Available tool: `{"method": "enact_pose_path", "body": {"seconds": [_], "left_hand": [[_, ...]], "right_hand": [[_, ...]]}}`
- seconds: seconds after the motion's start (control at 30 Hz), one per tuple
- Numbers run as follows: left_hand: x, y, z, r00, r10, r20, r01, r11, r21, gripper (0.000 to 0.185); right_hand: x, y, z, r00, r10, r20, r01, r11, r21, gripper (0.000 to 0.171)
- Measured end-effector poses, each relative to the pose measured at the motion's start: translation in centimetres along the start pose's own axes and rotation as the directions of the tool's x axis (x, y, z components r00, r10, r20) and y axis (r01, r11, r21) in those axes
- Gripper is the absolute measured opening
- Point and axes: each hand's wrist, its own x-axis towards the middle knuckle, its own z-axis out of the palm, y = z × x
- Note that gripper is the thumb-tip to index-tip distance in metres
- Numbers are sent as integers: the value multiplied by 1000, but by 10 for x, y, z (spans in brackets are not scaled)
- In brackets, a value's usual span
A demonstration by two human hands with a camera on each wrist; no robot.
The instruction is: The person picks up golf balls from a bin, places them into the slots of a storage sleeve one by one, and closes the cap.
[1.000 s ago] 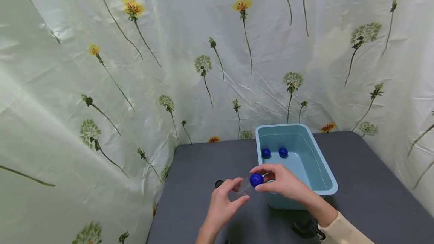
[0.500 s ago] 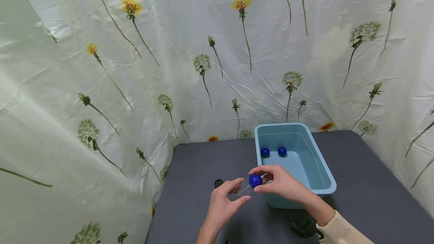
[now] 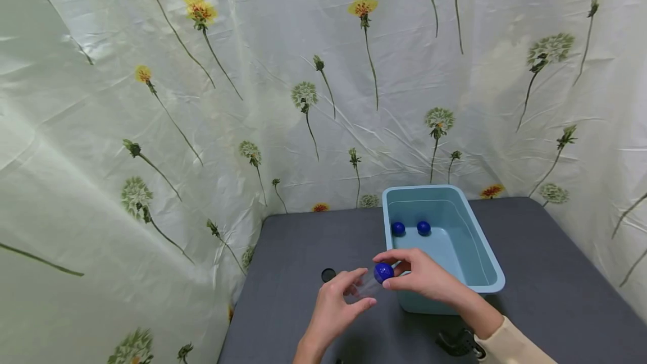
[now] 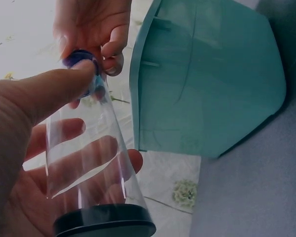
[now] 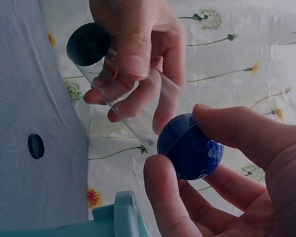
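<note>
Nearest the wearer, the left hand [image 3: 331, 310] is wrapped round a clear plastic tube with a black end cap [image 4: 91, 168], thumb along one side and fingers curled behind the other, capped end toward the wrist and open mouth pointing away toward the right hand; held this way the tube is steadied at a slant so its mouth faces the incoming ball. The right hand [image 3: 427, 277] pinches a dimpled dark-blue ball [image 5: 190, 146] between thumb and fingertips, fingers clamped on it, and holds it right at the tube's open mouth; the right-wrist view shows the ball touching the rim, though whether it has entered at all cannot be told. Both hands hover above the grey table [image 3: 546, 274], just in front of the near-left corner of a light-blue rectangular plastic bin [image 3: 492, 274]. A small black round cap [image 3: 328, 274] lies flat on the table left of the hands, apart from them, presumably the tube's loose lid set aside to keep the mouth free. Farther back, two more blue balls [image 3: 398, 228] [image 3: 423, 228] rest side by side on the bin floor near its far end. Beyond hangs a pale curtain printed with dandelions [image 3: 303, 97]. Against the frames of a second and half a second ago, hands, ball and tube sit in nearly the same place; the ball appears marginally lower and closer to the left thumb
</note>
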Motion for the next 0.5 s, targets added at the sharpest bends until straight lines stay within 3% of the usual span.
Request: {"method": "enact_pose_path", "body": {"seconds": [0.23, 0.5], "left_hand": [[1, -1, 2, 999, 36, -1, -36, 999, -17, 51], [0, -1, 7, 999, 32, -19, -33, 997, -67, 51]], "right_hand": [[-3, 0, -1, 1000, 0, -1, 0, 1000, 22, 42], [-4, -1, -6, 1000, -14, -5, 14, 1000, 10, 41]]}}
